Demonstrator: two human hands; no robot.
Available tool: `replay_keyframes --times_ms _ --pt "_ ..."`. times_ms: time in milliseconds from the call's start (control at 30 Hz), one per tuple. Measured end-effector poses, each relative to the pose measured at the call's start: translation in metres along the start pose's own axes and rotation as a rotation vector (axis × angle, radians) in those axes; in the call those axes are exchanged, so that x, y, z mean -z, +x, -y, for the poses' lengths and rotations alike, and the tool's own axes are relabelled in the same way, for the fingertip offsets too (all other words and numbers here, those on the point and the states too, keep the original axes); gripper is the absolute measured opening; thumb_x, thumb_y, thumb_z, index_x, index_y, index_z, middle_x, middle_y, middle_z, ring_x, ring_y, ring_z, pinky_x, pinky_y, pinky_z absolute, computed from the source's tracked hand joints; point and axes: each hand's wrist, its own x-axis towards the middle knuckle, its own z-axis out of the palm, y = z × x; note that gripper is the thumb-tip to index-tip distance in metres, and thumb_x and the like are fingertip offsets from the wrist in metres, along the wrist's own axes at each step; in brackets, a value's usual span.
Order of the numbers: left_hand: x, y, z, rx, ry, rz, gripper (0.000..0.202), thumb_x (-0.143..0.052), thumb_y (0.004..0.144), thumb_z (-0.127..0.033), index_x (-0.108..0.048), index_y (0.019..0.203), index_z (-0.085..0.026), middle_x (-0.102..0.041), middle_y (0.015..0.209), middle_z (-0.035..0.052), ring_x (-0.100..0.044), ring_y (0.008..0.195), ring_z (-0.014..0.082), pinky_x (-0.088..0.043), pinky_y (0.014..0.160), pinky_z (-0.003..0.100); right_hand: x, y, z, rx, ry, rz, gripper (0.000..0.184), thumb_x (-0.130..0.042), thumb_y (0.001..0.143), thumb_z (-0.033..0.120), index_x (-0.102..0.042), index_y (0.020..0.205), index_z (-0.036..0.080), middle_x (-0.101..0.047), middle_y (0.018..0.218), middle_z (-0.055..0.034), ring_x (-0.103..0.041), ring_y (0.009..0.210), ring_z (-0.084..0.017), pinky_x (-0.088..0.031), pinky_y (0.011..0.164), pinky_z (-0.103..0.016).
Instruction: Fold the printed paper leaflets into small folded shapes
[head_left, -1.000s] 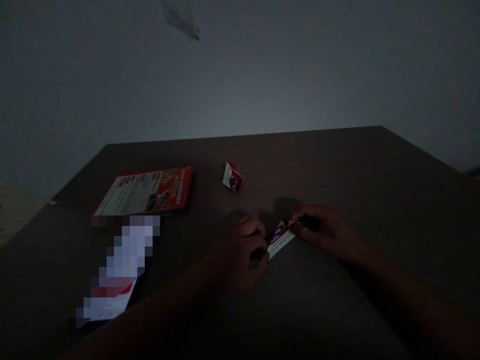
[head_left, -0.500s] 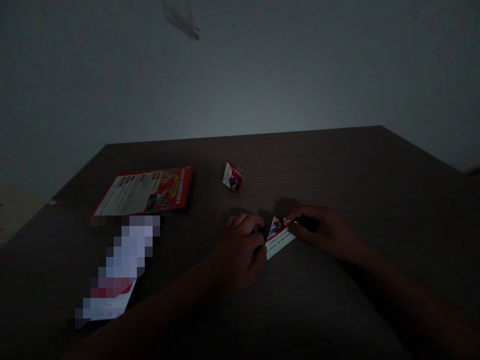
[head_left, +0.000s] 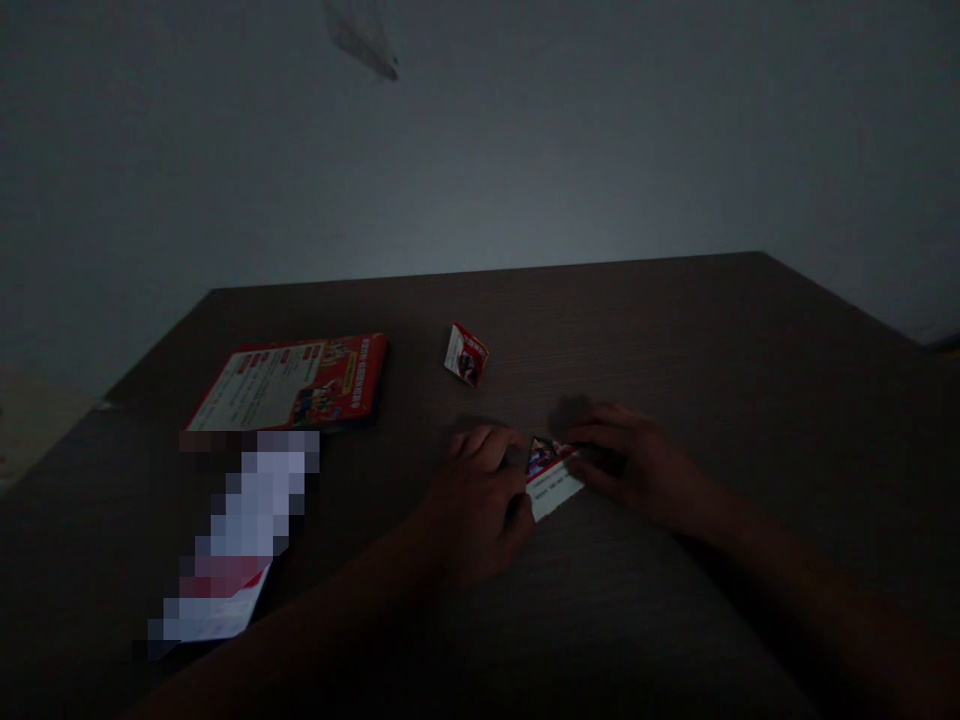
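A small piece of printed paper [head_left: 553, 490], white with a dark red picture band along its far side, lies low over the table between my two hands. My left hand [head_left: 480, 495] has its fingers bent and closed on the paper's left end, hiding that end. At the right end, the thumb and fingers of my right hand [head_left: 637, 460] pinch the paper. Beyond them stands a small folded paper piece [head_left: 466, 355], red and white with a picture, untouched by either hand.
A stack of red and white printed sheets or booklets [head_left: 292, 385] lies at the left of the dark wooden table [head_left: 637, 320]. Nearer, beside my left forearm, is a pale item [head_left: 232, 610], mostly blurred out. A grey wall [head_left: 525, 150] rises behind the table.
My right hand has shifted slightly left along the paper, and less of the paper's right end shows. The left hand has barely moved; the folded piece and the stack stay put.
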Motion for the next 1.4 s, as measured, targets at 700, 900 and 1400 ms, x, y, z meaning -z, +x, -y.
replay_keyframes --times_ms 700,900,1400 --pt "-0.001 0.000 0.001 0.150 0.046 -0.130 0.012 -0.053 0.077 -0.017 -0.057 0.089 -0.018 -0.055 0.104 0.0081 -0.049 0.100 0.0242 -0.039 0.087 0.042 -0.004 -0.004 0.015 0.000 -0.078 0.067 0.027 -0.057 0.086 0.032 -0.063 0.110 0.022 -0.061 0.110 -0.0096 -0.057 0.101 -0.024 -0.047 0.090 -0.041" --pt "0.000 -0.001 -0.001 0.180 0.113 -0.144 0.017 -0.054 0.081 -0.028 -0.059 0.093 -0.017 -0.055 0.106 0.0094 -0.049 0.101 0.0258 -0.039 0.087 0.043 -0.004 -0.005 0.015 -0.117 -0.071 0.075 0.029 -0.056 0.086 0.034 -0.062 0.111 0.022 -0.060 0.110 -0.0098 -0.061 0.095 -0.022 -0.050 0.086 -0.039" --pt "-0.005 -0.001 0.001 0.274 0.064 -0.192 0.023 -0.061 0.077 -0.027 -0.061 0.098 -0.019 -0.054 0.114 0.0088 -0.047 0.111 0.0274 -0.036 0.094 0.047 -0.004 -0.005 0.023 -0.118 -0.093 0.156 0.027 -0.053 0.088 0.036 -0.061 0.110 0.023 -0.060 0.106 -0.0087 -0.064 0.085 -0.021 -0.053 0.076 -0.036"
